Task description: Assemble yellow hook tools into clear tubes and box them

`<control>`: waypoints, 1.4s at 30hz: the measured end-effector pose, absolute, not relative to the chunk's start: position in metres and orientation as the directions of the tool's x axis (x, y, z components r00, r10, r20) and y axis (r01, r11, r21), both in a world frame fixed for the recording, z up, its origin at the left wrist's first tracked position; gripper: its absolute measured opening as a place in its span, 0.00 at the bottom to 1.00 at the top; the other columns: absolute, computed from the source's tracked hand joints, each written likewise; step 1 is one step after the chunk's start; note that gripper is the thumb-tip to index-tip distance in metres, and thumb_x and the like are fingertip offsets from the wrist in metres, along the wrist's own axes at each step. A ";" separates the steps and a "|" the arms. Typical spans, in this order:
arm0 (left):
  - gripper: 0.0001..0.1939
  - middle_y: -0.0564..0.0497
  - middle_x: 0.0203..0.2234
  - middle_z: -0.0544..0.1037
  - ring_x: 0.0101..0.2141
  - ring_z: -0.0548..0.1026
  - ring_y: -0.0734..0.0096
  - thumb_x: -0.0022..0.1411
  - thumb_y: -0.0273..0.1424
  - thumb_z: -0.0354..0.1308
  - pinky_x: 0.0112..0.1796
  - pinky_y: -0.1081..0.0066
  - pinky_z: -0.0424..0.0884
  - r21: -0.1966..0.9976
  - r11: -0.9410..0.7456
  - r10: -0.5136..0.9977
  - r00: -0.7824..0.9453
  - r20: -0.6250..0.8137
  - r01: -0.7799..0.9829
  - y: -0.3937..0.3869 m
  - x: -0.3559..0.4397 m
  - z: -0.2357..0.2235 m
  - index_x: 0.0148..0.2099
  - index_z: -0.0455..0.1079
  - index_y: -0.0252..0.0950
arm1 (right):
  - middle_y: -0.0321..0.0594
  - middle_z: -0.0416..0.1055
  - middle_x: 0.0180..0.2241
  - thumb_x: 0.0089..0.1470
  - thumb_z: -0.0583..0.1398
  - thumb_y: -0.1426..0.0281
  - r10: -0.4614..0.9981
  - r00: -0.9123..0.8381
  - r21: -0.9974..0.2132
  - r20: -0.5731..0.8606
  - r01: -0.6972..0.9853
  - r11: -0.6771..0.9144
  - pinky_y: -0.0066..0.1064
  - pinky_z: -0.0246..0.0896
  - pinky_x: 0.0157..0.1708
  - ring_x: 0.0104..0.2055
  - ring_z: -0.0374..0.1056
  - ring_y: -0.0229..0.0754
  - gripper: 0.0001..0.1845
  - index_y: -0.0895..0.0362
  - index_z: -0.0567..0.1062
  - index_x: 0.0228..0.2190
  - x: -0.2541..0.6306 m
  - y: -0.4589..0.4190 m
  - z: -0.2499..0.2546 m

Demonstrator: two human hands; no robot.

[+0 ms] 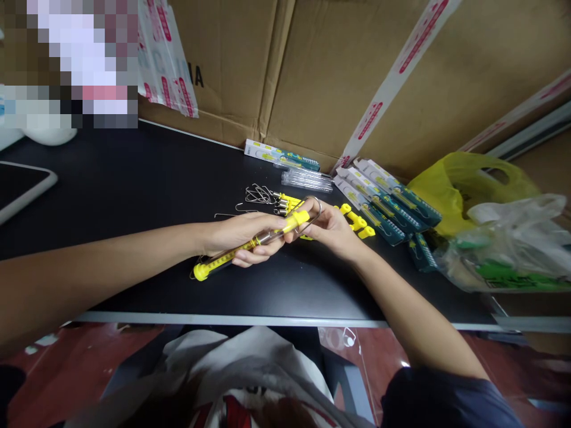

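Note:
My left hand (243, 229) is closed around the clear tube of a yellow tubular spring scale (223, 259), which lies slanted across my fingers. A yellow cap forms its lower left end, and a yellow collar sits at its upper right. Closed at that upper end, my right hand (332, 229) has its fingertips on a metal ring by the collar. Just beyond my hands, several metal hooks (259, 193) and yellow inner parts (289, 201) lie on the black table. More yellow end pieces (357, 220) lie beside my right hand, which partly hides them.
Printed boxes (379, 199) lie at the right, with another box (281, 156) at the back. Clear tubes (307, 179) are in front of it. Plastic bags (504, 238) crowd the right edge. Large cardboard (334, 77) walls off the back. A white-edged device (27, 184) sits left.

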State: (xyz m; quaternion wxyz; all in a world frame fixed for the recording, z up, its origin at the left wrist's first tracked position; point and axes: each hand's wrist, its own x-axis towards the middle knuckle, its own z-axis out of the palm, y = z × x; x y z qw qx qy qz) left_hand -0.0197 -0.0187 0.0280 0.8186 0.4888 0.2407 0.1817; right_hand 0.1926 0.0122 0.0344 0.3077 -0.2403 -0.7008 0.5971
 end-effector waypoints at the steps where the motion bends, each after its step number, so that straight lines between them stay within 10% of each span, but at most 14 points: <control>1: 0.14 0.61 0.14 0.59 0.09 0.49 0.85 0.68 0.41 0.44 0.09 0.85 0.53 0.894 0.444 0.541 0.814 -0.212 -0.062 -0.018 -0.019 0.029 0.37 0.63 0.37 | 0.34 0.74 0.31 0.50 0.67 0.64 0.703 -0.697 -0.986 0.139 -0.027 0.167 0.27 0.71 0.36 0.30 0.71 0.33 0.15 0.56 0.69 0.34 0.193 0.013 0.034; 13: 0.09 0.60 0.19 0.63 0.13 0.62 0.83 0.69 0.37 0.46 0.14 0.82 0.61 0.994 -0.024 0.871 0.490 -0.032 0.109 -0.015 -0.017 0.023 0.41 0.61 0.38 | 0.36 0.69 0.30 0.53 0.64 0.56 0.864 -0.455 -0.957 0.214 0.079 0.279 0.30 0.74 0.30 0.31 0.69 0.36 0.15 0.56 0.73 0.32 0.197 0.012 0.046; 21: 0.10 0.59 0.24 0.69 0.19 0.71 0.79 0.65 0.37 0.54 0.20 0.77 0.69 0.990 -0.134 0.875 0.475 0.099 0.040 -0.018 -0.015 0.024 0.40 0.57 0.38 | 0.34 0.66 0.32 0.48 0.69 0.61 0.823 -0.520 -0.942 0.228 0.095 0.321 0.30 0.71 0.35 0.32 0.68 0.35 0.16 0.56 0.69 0.28 0.184 0.002 0.033; 27: 0.17 0.57 0.26 0.73 0.26 0.74 0.77 0.58 0.35 0.63 0.29 0.75 0.72 0.983 -0.180 0.890 0.432 0.145 0.039 -0.023 -0.011 0.025 0.36 0.56 0.38 | 0.34 0.67 0.31 0.49 0.65 0.54 0.853 -0.516 -0.990 0.081 0.061 0.130 0.24 0.66 0.21 0.27 0.66 0.34 0.19 0.56 0.71 0.33 0.173 -0.003 0.033; 34: 0.23 0.55 0.28 0.75 0.31 0.77 0.70 0.51 0.41 0.68 0.32 0.72 0.71 0.957 -0.257 0.912 0.362 0.194 0.133 -0.029 -0.008 0.022 0.36 0.56 0.38 | 0.35 0.74 0.29 0.44 0.69 0.56 0.894 -0.436 -0.992 0.104 0.018 0.124 0.27 0.68 0.36 0.33 0.69 0.36 0.18 0.56 0.76 0.31 0.167 -0.005 0.031; 42: 0.13 0.55 0.24 0.75 0.25 0.75 0.76 0.61 0.38 0.59 0.27 0.76 0.70 0.988 -0.143 0.926 0.360 0.114 0.054 -0.029 -0.007 0.024 0.37 0.60 0.36 | 0.33 0.69 0.25 0.49 0.65 0.54 0.943 -0.306 -0.992 0.127 -0.043 0.120 0.23 0.63 0.19 0.25 0.66 0.34 0.19 0.54 0.75 0.38 0.187 0.015 0.041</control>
